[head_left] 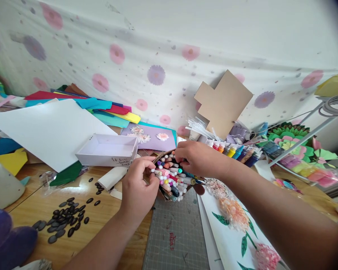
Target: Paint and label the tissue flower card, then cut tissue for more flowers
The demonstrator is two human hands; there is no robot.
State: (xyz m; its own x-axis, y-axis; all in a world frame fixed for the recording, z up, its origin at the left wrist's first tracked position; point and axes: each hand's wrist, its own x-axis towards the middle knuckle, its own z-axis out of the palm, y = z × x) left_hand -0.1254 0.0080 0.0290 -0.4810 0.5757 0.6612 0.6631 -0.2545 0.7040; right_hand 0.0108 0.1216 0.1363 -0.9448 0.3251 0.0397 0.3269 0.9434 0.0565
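A container with a brown rim, packed with markers (169, 173), stands at the far end of a grey cutting mat (174, 232). At its left side my left hand (138, 183) is curled, thumb and forefinger closed around the white end of one marker (153, 170). My right hand (195, 159) reaches over the container's right rim with its fingers bent down among the markers. Its fingertips are partly hidden, so what they grip cannot be made out. The marker ends show white, pink, orange, green and black.
An open white box (108, 148) stands behind my left hand. Black pebbles (66, 217) lie on the wooden table at left. Paper with textured flowers (233, 213) lies under my right forearm. Paint bottles (231, 151), a cardboard piece (225, 103) and a metal stand (298, 142) are at right.
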